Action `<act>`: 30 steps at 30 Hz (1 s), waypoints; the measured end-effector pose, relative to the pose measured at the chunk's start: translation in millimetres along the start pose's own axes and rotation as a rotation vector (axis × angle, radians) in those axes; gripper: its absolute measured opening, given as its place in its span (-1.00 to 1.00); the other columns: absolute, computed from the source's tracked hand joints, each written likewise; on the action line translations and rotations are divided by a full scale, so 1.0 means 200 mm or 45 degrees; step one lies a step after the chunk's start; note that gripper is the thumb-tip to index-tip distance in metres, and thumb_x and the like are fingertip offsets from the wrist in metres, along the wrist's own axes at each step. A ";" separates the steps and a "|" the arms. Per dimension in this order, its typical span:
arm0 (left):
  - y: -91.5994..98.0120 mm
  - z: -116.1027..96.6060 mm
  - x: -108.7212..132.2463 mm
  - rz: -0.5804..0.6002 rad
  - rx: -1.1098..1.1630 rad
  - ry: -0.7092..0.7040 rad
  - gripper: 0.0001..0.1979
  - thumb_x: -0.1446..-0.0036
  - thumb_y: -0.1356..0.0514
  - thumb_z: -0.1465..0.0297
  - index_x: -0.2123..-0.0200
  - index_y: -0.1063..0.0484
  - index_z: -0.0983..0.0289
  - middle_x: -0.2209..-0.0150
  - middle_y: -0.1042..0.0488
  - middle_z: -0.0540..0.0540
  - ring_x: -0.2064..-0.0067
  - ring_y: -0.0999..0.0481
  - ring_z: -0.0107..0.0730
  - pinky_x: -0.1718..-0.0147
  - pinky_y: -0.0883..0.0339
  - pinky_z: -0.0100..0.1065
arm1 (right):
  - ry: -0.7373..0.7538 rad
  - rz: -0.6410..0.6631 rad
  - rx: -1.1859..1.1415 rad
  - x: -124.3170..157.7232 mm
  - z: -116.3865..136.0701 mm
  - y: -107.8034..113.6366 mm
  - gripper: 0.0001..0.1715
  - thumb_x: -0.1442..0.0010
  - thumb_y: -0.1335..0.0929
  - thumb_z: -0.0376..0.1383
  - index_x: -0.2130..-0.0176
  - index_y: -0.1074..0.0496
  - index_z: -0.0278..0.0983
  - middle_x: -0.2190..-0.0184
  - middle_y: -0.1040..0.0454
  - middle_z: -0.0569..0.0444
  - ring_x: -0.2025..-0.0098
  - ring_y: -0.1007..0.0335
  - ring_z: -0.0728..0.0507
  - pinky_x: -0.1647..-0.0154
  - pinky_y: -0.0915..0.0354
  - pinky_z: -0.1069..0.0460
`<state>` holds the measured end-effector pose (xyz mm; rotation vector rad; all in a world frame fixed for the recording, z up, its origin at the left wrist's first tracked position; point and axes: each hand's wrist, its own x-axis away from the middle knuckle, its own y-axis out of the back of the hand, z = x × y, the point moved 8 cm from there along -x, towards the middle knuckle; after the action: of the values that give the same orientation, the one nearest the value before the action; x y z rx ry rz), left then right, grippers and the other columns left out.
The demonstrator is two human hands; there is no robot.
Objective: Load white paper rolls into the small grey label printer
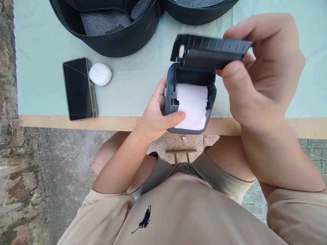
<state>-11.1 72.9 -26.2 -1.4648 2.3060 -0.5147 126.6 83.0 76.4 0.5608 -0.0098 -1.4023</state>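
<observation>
My left hand (pixel 160 117) is wrapped around the left side of a small dark label printer (pixel 170 88), held near the table's front edge. White paper (pixel 192 109) with a ragged right edge lies in its uncovered compartment, and my left thumb presses on it. Between the thumb and fingers of my right hand (pixel 258 68) is the printer's black ribbed cover (pixel 214 51), raised above the compartment. A dark roller runs along the cover's lower side. I cannot tell whether the cover is still joined to the body.
A phone (pixel 78 88) lies on the left of the cloth-covered table (pixel 138 88), beside a white rounded case (pixel 100 74). Black zippered cases (pixel 120 46) lined with grey foam stand open at the back. The wooden table edge (pixel 114 123) runs above my lap.
</observation>
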 end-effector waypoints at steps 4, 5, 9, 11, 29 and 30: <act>-0.02 -0.01 0.02 -0.007 0.031 0.017 -0.40 0.05 -0.36 0.31 -0.05 -0.21 0.16 0.07 -0.54 0.08 0.06 -0.62 -0.10 0.27 -0.55 -0.28 | 0.256 0.131 0.077 0.02 -0.01 -0.02 -0.68 -0.10 -0.39 -0.24 0.10 -0.40 -0.14 0.05 -0.34 -0.01 -0.12 -0.29 -0.21 -0.07 -0.42 -0.16; -0.02 -0.01 0.02 -0.009 0.038 0.023 -0.43 0.03 -0.35 0.33 -0.04 -0.22 0.16 0.06 -0.54 0.08 0.06 -0.62 -0.11 0.25 -0.55 -0.27 | 0.279 0.187 0.110 0.03 -0.02 -0.04 -0.67 -0.07 -0.40 -0.26 0.11 -0.40 -0.15 0.03 -0.33 -0.03 -0.16 -0.26 -0.23 -0.15 -0.37 -0.21; -0.03 -0.03 0.03 -0.019 0.027 0.051 -0.38 0.07 -0.38 0.35 -0.06 -0.22 0.18 0.02 -0.52 0.10 0.00 -0.60 -0.07 0.21 -0.56 -0.25 | 0.221 0.269 0.071 0.05 -0.05 -0.05 -0.71 -0.12 -0.39 -0.23 0.11 -0.41 -0.17 -0.04 -0.31 -0.04 -0.21 -0.24 -0.21 -0.27 -0.29 -0.21; -0.03 -0.04 0.02 -0.043 0.040 0.061 -0.34 0.07 -0.38 0.28 -0.09 -0.21 0.18 -0.03 -0.49 0.12 -0.07 -0.55 -0.02 0.17 -0.54 -0.24 | 0.107 0.243 -0.033 0.05 -0.07 -0.05 -0.61 -0.16 -0.38 -0.18 0.00 -0.36 -0.16 -0.07 -0.31 -0.02 -0.19 -0.26 -0.19 -0.17 -0.39 -0.15; -0.06 -0.04 0.05 -0.268 0.181 0.236 -0.55 -0.06 -0.29 0.09 0.05 -0.37 0.20 0.09 -0.55 0.13 -0.13 -0.50 0.02 0.21 -0.53 -0.25 | -0.175 0.538 -0.223 0.08 -0.13 -0.16 -0.42 -0.18 -0.39 -0.17 -0.13 -0.12 -0.01 -0.14 -0.23 0.08 0.06 -0.41 -0.08 0.25 -0.50 0.02; -0.06 -0.04 0.05 -0.302 0.208 0.249 -0.55 -0.08 -0.25 0.05 0.06 -0.39 0.21 0.08 -0.55 0.14 -0.17 -0.47 0.03 0.09 -0.52 -0.19 | -0.188 0.532 -0.225 0.08 -0.13 -0.16 -0.44 -0.19 -0.37 -0.14 -0.13 -0.13 -0.01 -0.14 -0.25 0.08 0.05 -0.42 -0.08 0.22 -0.51 0.00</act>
<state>-9.1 60.7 -15.4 -1.6805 2.1795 -0.9283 108.9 75.5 37.1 0.2852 -0.1143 -1.0212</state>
